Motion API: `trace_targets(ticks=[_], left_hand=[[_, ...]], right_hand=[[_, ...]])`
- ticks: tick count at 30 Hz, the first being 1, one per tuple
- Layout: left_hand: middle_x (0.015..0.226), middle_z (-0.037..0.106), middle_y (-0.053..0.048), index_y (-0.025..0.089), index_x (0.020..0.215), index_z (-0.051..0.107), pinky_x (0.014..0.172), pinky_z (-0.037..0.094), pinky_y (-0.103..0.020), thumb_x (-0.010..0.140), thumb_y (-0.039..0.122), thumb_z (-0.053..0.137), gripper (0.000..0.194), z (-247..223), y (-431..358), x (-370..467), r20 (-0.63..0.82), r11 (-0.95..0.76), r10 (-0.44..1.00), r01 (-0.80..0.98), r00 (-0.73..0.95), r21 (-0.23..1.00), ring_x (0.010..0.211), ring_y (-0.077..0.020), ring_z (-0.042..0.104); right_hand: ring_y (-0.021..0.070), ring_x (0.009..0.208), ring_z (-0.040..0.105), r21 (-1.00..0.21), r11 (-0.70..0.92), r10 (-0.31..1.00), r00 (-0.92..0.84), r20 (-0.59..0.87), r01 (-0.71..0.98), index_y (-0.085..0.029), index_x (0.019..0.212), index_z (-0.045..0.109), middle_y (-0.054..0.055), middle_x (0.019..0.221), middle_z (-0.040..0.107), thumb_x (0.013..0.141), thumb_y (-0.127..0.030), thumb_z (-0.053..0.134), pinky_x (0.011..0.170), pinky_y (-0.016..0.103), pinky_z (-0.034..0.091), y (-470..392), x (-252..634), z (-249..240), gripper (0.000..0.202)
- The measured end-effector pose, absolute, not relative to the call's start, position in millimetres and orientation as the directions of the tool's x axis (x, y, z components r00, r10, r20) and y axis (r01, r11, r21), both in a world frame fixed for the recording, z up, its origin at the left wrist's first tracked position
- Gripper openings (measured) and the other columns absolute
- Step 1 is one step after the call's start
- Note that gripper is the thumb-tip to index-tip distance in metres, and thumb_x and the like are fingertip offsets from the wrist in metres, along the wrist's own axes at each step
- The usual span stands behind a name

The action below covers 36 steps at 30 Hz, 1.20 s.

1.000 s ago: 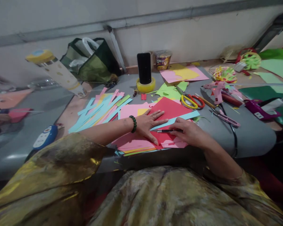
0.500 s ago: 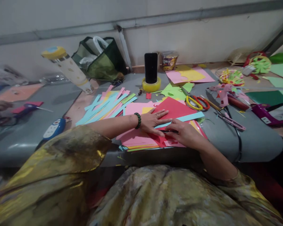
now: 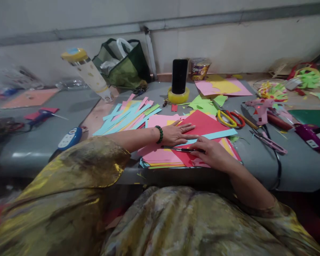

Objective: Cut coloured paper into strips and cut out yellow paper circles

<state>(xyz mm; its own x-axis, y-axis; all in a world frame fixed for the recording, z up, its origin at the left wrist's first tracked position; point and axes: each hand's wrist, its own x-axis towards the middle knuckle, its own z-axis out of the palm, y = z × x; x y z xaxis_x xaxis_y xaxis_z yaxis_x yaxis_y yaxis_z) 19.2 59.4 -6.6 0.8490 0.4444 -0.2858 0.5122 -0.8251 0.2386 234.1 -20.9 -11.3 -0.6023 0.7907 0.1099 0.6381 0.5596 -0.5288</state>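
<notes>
Through the head view, I have the left arm coming in from the lower left, its forearm almost level and rising only slightly toward the right, with a green bead bracelet (image 3: 159, 134) at the wrist. The left hand (image 3: 178, 133) lies palm down and flattened, fingers spread and pointing right across a red sheet (image 3: 206, 121), with its lower fingers reaching the near end of a light blue strip (image 3: 220, 134). My right forearm slants up and leftward from the lower right; the right hand (image 3: 210, 151) is curled, knuckles upward, its fingers closed around a slim dark tool (image 3: 182, 149) whose thin point runs left over the paper, just below the strip. I can't tell whether it is a knife or narrow scissors. The red sheet sits askew on a stack of coloured paper (image 3: 156, 156) at the front edge of the worktop (image 3: 293, 170), and the strip crosses it at a slight upward tilt to the right. Beside the stack, to the left, I see a heap of loose paper strips (image 3: 128, 119); to the right, scissors with yellow and red handles (image 3: 226, 118) and, farther over, a pink glue gun (image 3: 260, 109). Beyond the stack a phone (image 3: 179, 76) stands upright in a roll of yellow tape (image 3: 178, 96).
</notes>
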Motion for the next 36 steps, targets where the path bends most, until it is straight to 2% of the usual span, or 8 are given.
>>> trace_targets(ticks=[6,12,17,20,25,29,32,36], left_hand=[[0.17,0.011,-0.003,0.035,0.157,0.031,0.121,0.006,-0.06,0.101,0.042,0.033,0.056,-10,62,19,-0.262,-0.83,0.444,0.503,0.857,0.242,0.156,-0.0287,0.013],[0.17,0.017,-0.008,0.03,0.154,0.039,0.12,0.01,-0.059,0.102,0.043,0.031,0.053,0,56,18,-0.275,-0.836,0.454,0.512,0.848,0.199,0.155,-0.0306,0.018],[0.146,0.052,-0.019,0.019,0.14,0.052,0.109,0.039,-0.048,0.087,0.055,0.057,0.065,15,33,28,-0.148,-0.764,0.61,0.627,0.779,0.15,0.131,-0.0347,0.05],[0.121,0.063,-0.018,0.012,0.124,0.058,0.096,0.05,-0.041,0.082,0.034,0.058,0.048,22,21,37,-0.189,-0.727,0.649,0.674,0.737,0.128,0.111,-0.0314,0.061],[0.104,0.068,-0.014,0.015,0.11,0.057,0.075,0.055,-0.036,0.077,0.018,0.052,0.034,28,22,46,-0.304,-0.633,0.732,0.773,0.61,0.028,0.089,-0.0273,0.066],[0.093,0.068,-0.013,0.019,0.09,0.056,0.082,0.054,-0.041,0.079,0.017,0.046,0.015,28,28,41,-0.268,-0.571,0.79,0.821,0.551,0.003,0.092,-0.03,0.065],[0.086,0.066,-0.014,0.022,0.07,0.048,0.09,0.05,-0.045,0.08,0.018,0.043,0.012,31,30,29,-0.204,-0.454,0.857,0.881,0.472,0.132,0.095,-0.0314,0.063],[0.071,0.061,-0.006,0.024,0.064,0.044,0.079,0.053,-0.039,0.08,0.016,0.038,0.019,46,32,-7,-0.219,-0.186,0.931,0.896,0.292,0.404,0.074,-0.0237,0.063]], right_hand=[[0.0219,0.091,0.067,-0.531,0.582,0.775,-0.619,0.133,0.615,-0.023,0.095,0.073,0.009,0.107,0.068,0.092,-0.021,0.06,0.074,0.032,0.051,-19,215,-17,0.014],[0.0205,0.072,0.065,-0.479,0.623,0.759,-0.625,0.179,0.618,-0.023,0.091,0.072,0.008,0.088,0.066,0.096,-0.023,0.053,0.063,0.031,0.051,-49,235,11,0.019],[0.0234,0.076,0.065,-0.529,0.424,0.87,-0.169,0.463,0.735,-0.027,0.093,0.07,0.007,0.086,0.064,0.094,-0.035,0.057,0.066,0.035,0.053,-65,315,21,0.015],[0.025,0.076,0.063,-0.538,0.137,0.869,0.16,0.468,0.832,-0.026,0.09,0.069,0.008,0.087,0.063,0.09,-0.037,0.059,0.067,0.038,0.052,-60,353,5,0.015],[0.0252,0.076,0.061,-0.544,-0.036,0.848,0.314,0.427,0.838,-0.024,0.088,0.069,0.01,0.088,0.063,0.089,-0.039,0.054,0.069,0.04,0.05,-52,371,-24,0.021],[0.0247,0.076,0.061,-0.55,-0.046,0.814,0.35,0.464,0.834,-0.024,0.086,0.069,0.008,0.086,0.064,0.086,-0.042,0.054,0.072,0.04,0.051,-54,376,-37,0.024],[0.0251,0.075,0.062,-0.541,-0.044,0.791,0.36,0.495,0.84,-0.023,0.084,0.069,0.008,0.083,0.065,0.083,-0.044,0.053,0.071,0.04,0.051,-56,380,-41,0.026],[0.0257,0.073,0.063,-0.495,-0.103,0.821,0.355,0.448,0.863,-0.024,0.083,0.069,0.011,0.087,0.068,0.082,-0.043,0.05,0.065,0.039,0.049,-55,379,-41,0.027]])
